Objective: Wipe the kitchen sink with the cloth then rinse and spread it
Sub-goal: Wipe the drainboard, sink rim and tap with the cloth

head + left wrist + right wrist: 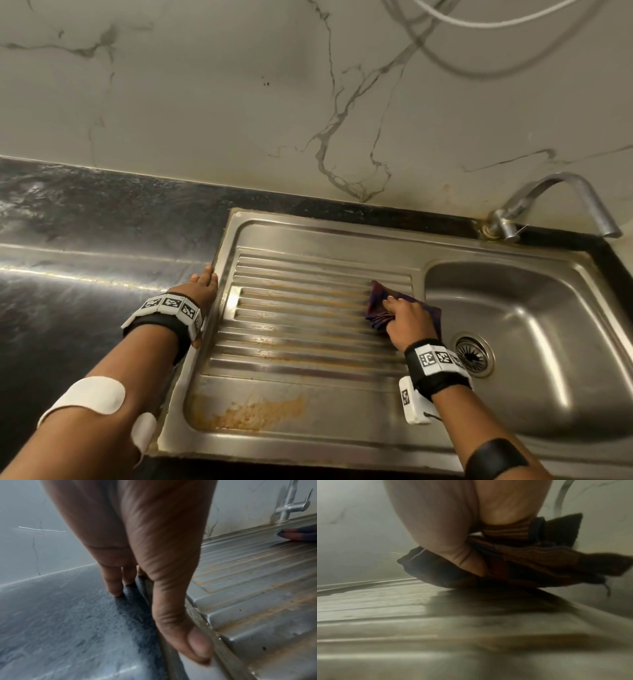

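A steel kitchen sink (308, 240) has a ribbed, rust-stained drainboard (301, 318) on the left and a bowl (534, 342) on the right. My right hand (407, 317) grips a folded dark purple and red striped cloth (376, 299) and presses it on the drainboard's right end, by the bowl's edge. In the right wrist view the cloth (530, 563) is bunched under my thumb. My left hand (203, 286) rests flat on the black counter at the sink's left rim, fingers straight, thumb along the rim (181, 635). The cloth (298, 534) shows far off in the left wrist view.
A chrome tap (555, 202) stands at the back right over the bowl, whose drain strainer (474, 354) lies near my right wrist. A black stone counter (85, 274) runs left of the sink. A marble wall (274, 102) rises behind. An orange rust patch (250, 411) marks the drainboard's front.
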Tool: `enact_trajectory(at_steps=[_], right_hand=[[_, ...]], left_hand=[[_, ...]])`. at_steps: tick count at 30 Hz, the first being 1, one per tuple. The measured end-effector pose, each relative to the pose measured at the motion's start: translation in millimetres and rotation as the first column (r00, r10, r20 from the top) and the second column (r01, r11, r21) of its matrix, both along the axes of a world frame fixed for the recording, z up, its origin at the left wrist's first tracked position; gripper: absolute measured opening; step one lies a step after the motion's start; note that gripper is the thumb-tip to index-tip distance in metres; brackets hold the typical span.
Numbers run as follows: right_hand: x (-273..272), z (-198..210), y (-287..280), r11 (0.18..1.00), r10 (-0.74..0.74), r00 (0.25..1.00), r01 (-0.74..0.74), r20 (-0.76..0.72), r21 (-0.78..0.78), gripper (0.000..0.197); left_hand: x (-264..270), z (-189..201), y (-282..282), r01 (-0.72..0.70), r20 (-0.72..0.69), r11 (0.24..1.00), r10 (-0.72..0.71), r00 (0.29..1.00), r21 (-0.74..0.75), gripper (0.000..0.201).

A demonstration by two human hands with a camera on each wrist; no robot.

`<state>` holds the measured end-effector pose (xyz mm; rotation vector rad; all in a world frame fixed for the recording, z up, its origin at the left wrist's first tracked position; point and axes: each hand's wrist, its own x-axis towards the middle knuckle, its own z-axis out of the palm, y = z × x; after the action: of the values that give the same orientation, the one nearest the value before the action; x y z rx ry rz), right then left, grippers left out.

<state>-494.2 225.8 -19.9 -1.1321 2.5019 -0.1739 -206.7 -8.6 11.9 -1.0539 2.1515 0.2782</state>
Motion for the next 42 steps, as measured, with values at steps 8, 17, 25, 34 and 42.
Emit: enact_trajectory(at_steps=[8,17,25,34,42], right_hand=[[75.4,-2.1,-68.2,0.955,0.294,0.956,-0.294,0.009,0.030,0.046],[-3.2,3.7,-3.4,1.000,-0.010,0.999,0.011,0.049,-0.021,0.049],[-30.8,5.0,27.7,0.991,-0.123,0.992,0.124,-0.024,0.051,0.053],[30.2,-1.9,-27.8,0.994,0.105,0.994,-0.105,0.008,0.022,0.058],[141.9,-4.5,-128.1,0.877,0.481,0.876,-0.481,0.044,-0.007,0.058]], left_hand=[[-0.1,2.0,2.1,-0.066,-0.038,0.997,0.068,0.997,0.041,0.094],[0.4,13.4,10.0,-0.112,-0.098,0.992,0.116,0.988,0.049,0.075],[8.0,10.1,3.9,-0.024,-0.064,0.999,0.027,0.998,0.045,0.117],[9.0,6.5,-2.3,-0.021,-0.071,0.998,0.026,0.997,0.066,0.110],[9.2,0.2,-7.7,-0.109,-0.151,0.982,0.133,0.980,0.156,0.068]])
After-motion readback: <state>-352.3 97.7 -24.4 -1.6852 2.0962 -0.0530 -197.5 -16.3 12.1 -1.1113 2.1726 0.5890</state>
